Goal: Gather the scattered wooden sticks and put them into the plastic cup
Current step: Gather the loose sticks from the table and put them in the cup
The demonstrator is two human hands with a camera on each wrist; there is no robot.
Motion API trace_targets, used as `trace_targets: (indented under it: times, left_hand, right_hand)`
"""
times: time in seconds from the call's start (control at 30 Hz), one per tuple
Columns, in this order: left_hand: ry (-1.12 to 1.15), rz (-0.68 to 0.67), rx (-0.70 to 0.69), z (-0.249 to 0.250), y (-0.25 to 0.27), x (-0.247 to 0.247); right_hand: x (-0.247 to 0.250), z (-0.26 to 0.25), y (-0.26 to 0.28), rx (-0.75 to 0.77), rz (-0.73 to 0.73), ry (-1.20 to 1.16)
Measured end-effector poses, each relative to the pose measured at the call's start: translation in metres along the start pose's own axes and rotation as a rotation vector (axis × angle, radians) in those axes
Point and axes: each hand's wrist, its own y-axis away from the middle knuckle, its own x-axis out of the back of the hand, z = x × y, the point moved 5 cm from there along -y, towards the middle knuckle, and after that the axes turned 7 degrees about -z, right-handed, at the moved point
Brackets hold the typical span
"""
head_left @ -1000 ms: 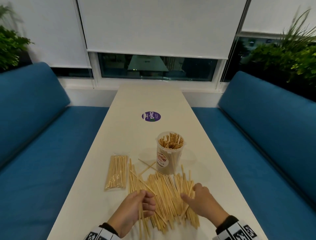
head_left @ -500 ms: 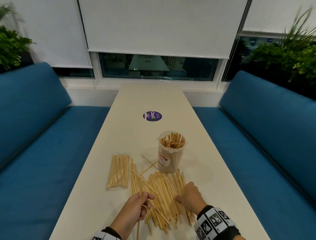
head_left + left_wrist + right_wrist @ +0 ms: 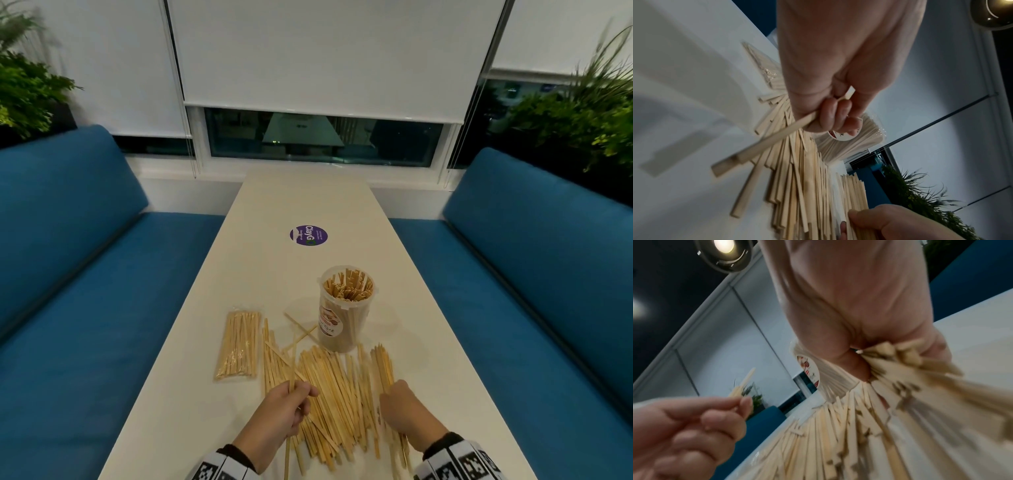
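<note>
On the surface (image 3: 274,212), the left hand (image 3: 279,416) now lifts one stick (image 3: 292,373) in a curled grip, up from the pile; the right hand (image 3: 406,409) has slid rightward and clenches a bunch of the wooden sticks (image 3: 335,394). Next stop, likely: the plastic cup (image 3: 346,308) just behind the pile.

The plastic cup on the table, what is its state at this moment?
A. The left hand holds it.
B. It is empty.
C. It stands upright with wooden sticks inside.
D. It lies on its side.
C: the plastic cup stands upright beyond the loose pile, its open top showing many wooden sticks inside.
</note>
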Motion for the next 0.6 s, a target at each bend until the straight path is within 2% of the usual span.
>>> trace_targets:
  times: [0.13,0.33,0.47,0.6]
  left_hand:
    - [-0.014,-0.003,-0.004,0.006,-0.005,-0.009]
    - [-0.086,-0.014,0.006,0.012,-0.010,-0.028]
    - [-0.085,-0.049,0.000,0.014,-0.013,-0.033]
    - [0.003,0.039,-0.038,0.019,-0.013,-0.028]
  right_hand:
    - [0.006,-0.008,0.011,0.083,-0.009,-0.104]
    - [-0.014,-0.053,0.040,0.247,-0.220,-0.274]
    - [-0.034,-0.073,0.051,0.436,-0.221,-0.148]
    - [-0.044,-0.092,0.066,0.619,-0.130,0.039]
